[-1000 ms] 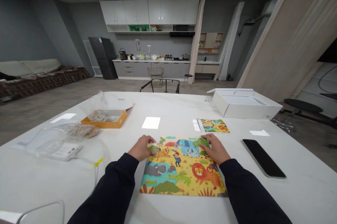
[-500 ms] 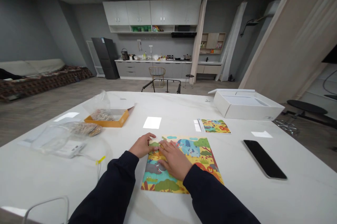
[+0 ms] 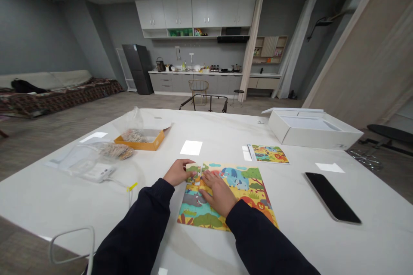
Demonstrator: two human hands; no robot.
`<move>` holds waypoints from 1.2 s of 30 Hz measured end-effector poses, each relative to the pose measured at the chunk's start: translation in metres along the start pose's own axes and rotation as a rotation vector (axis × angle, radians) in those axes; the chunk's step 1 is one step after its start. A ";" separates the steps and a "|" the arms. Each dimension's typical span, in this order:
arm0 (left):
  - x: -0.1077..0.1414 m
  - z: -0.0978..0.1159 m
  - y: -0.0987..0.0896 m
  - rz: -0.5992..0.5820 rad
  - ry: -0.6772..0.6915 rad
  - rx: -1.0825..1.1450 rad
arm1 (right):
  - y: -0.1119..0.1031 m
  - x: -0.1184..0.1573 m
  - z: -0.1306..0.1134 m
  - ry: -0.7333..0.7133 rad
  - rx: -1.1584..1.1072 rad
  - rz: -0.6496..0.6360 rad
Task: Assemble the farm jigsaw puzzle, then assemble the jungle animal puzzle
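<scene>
The left hand (image 3: 178,172) pinches a small square puzzle piece (image 3: 193,167) at the top left corner of a bright yellow animal jigsaw puzzle (image 3: 237,180). The right hand (image 3: 217,193) lies flat on the puzzle with its fingers spread. The puzzle sits low in the middle of the white counter (image 3: 64,193).

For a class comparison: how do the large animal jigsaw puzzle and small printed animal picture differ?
The colourful jigsaw puzzle is far bigger than the small printed picture. The left hand and right hand touch the puzzle; the picture lies untouched beyond it. Both lie flat, showing cartoon animals.
</scene>
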State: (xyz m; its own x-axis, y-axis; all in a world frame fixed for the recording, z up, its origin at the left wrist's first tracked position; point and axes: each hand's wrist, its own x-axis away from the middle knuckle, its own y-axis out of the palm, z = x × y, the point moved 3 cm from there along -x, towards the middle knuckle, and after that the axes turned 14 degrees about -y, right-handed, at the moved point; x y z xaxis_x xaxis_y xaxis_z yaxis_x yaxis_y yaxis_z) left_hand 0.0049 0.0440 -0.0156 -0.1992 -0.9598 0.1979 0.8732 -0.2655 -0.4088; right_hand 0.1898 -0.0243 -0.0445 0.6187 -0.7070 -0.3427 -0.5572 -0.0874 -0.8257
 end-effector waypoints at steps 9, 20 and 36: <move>0.050 -0.021 -0.003 -0.136 -0.138 -0.217 | -0.004 0.004 -0.005 -0.021 -0.022 0.064; 0.060 -0.003 0.007 0.076 -0.021 -0.515 | -0.006 0.008 -0.007 -0.011 -0.022 0.000; 0.109 -0.010 -0.003 -0.156 -0.186 -0.272 | -0.013 0.010 -0.014 -0.093 -0.002 -0.051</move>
State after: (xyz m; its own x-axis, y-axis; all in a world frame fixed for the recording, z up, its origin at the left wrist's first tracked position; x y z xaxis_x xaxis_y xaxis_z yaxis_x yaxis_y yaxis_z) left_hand -0.0238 -0.0610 -0.0016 -0.2144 -0.8796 0.4247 0.6836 -0.4457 -0.5780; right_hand 0.1951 -0.0399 -0.0303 0.6949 -0.6332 -0.3408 -0.5249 -0.1227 -0.8423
